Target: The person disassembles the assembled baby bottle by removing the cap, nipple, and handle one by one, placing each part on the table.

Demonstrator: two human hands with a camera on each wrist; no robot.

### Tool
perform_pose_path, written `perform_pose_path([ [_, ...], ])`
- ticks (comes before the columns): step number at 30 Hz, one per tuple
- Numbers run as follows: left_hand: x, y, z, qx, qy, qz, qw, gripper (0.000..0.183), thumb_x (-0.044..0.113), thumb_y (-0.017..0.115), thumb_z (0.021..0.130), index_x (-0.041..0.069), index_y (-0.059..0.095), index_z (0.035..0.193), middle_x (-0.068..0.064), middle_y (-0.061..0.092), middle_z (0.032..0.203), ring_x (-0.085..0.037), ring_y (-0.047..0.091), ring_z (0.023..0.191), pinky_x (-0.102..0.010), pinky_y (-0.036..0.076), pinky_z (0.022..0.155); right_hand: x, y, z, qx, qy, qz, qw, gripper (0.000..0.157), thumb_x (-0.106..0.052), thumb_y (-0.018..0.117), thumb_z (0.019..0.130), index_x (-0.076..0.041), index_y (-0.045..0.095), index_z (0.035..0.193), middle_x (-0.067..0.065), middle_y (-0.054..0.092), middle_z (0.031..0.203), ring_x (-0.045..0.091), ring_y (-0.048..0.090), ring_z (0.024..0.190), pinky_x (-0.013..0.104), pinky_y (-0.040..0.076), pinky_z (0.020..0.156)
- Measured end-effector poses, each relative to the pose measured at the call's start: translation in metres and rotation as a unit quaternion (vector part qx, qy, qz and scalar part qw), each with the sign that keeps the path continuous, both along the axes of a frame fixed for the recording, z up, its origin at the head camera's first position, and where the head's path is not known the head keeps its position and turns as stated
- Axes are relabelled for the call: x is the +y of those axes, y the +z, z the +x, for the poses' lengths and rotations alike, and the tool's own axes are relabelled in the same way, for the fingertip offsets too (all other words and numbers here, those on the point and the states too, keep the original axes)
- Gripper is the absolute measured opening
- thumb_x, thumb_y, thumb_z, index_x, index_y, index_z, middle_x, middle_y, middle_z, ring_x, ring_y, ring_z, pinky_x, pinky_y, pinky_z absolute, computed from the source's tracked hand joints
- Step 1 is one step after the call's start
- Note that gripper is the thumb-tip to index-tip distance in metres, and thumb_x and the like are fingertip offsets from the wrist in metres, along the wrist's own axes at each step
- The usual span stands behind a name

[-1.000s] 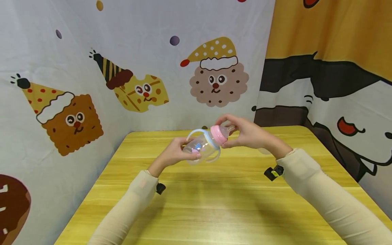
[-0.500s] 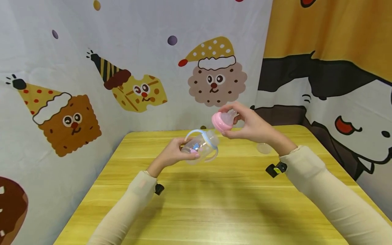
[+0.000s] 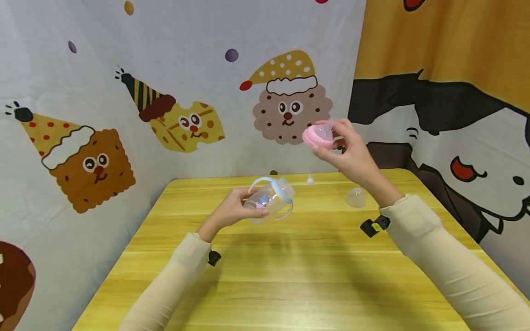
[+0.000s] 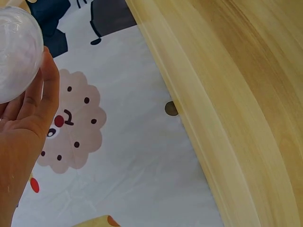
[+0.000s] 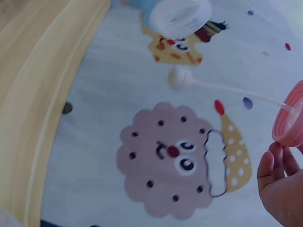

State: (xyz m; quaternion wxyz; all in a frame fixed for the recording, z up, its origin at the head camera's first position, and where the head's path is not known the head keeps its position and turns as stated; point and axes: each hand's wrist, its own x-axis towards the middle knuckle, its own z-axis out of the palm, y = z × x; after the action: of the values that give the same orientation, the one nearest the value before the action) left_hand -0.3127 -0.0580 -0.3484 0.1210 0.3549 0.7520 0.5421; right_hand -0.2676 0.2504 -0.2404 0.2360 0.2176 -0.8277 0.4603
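Note:
My left hand (image 3: 231,210) grips a clear baby bottle (image 3: 265,202) around its lower body, tilted with the mouth up to the right. It has pale blue side handles and a small blue and pink print. Its base (image 4: 19,54) fills the corner of the left wrist view. Up and right of it, my right hand (image 3: 355,154) holds a pink collar (image 3: 318,138) with a clear nipple, apart from the bottle. A thin straw (image 5: 236,90) hangs from the collar, ending in a white weighted ball (image 5: 180,78). The open bottle mouth (image 5: 184,16) shows in the right wrist view.
A clear dome-shaped cap (image 3: 356,197) sits on the wooden table (image 3: 281,276) near its back right, close to my right wrist. A cartoon-printed cloth (image 3: 198,55) hangs behind the table and along its sides.
The pink collar has come off the bottle and moved up and right in my right hand, drawing the straw and ball out. My left hand and the bottle have hardly moved.

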Motion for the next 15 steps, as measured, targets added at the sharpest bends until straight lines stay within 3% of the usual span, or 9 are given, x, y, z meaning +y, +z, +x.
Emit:
perform_pose_path([
  [4, -0.002, -0.001, 0.000, -0.001, -0.001, -0.001, 1.0000, 0.051, 0.017, 0.080, 0.082, 0.007, 0.062, 0.128, -0.012, 0.068, 0.107, -0.029, 0.067, 0.089, -0.037, 0.059, 0.073, 0.018, -0.022, -0.017, -0.023, -0.035, 0.011, 0.999, 0.052, -0.020, 0.073, 0.087, -0.020, 0.056, 0.136, 0.000, 0.044, 0.116, 0.018, 0.045, 0.095, 0.020, 0.042, 0.075],
  [9, -0.002, -0.001, -0.001, 0.006, -0.002, 0.000, 1.0000, 0.051, 0.017, 0.080, 0.081, 0.004, 0.062, 0.127, -0.012, 0.068, 0.105, -0.031, 0.067, 0.087, -0.036, 0.058, 0.071, 0.036, -0.043, -0.026, -0.042, -0.057, 0.021, 0.997, 0.053, -0.024, 0.074, 0.087, -0.017, 0.055, 0.136, 0.005, 0.042, 0.112, 0.027, 0.044, 0.091, 0.020, 0.040, 0.068],
  [15, -0.001, 0.000, 0.000, 0.001, -0.005, -0.006, 1.0000, 0.057, 0.020, 0.081, 0.081, -0.001, 0.059, 0.129, -0.013, 0.068, 0.106, -0.035, 0.066, 0.091, -0.036, 0.058, 0.072, 0.052, -0.067, -0.028, -0.058, -0.079, 0.036, 0.994, 0.054, -0.024, 0.075, 0.087, -0.014, 0.055, 0.136, 0.005, 0.042, 0.113, 0.026, 0.042, 0.091, 0.022, 0.037, 0.070],
])
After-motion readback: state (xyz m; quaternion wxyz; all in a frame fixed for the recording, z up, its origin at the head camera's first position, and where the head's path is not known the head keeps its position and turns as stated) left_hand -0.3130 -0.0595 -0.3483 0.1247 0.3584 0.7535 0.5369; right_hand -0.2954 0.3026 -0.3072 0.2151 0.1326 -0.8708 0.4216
